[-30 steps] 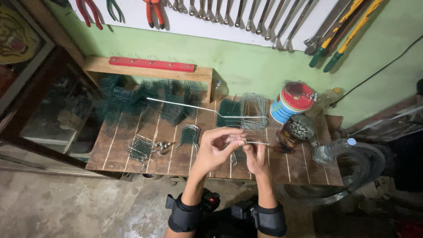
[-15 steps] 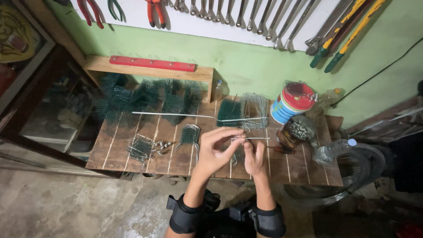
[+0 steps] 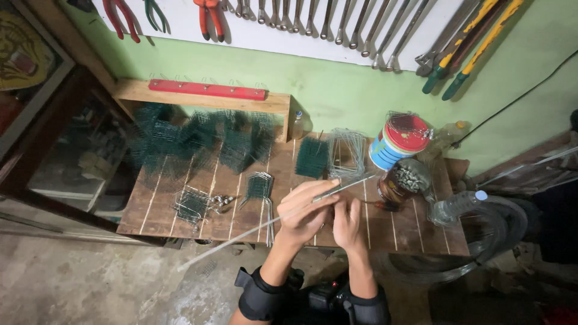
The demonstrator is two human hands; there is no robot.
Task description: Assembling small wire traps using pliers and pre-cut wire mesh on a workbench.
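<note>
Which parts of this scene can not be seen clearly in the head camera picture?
- Head view: the right hand sits partly behind the left hand, so its grip on the long thin grey metal rod is hidden.
- The contents of the dark round jar are too small to tell.
- The hanging tools with red handles are cut off by the top edge.

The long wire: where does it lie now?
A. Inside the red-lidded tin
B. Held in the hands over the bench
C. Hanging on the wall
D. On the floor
B: the left hand and right hand hold the wire above the bench.
</note>
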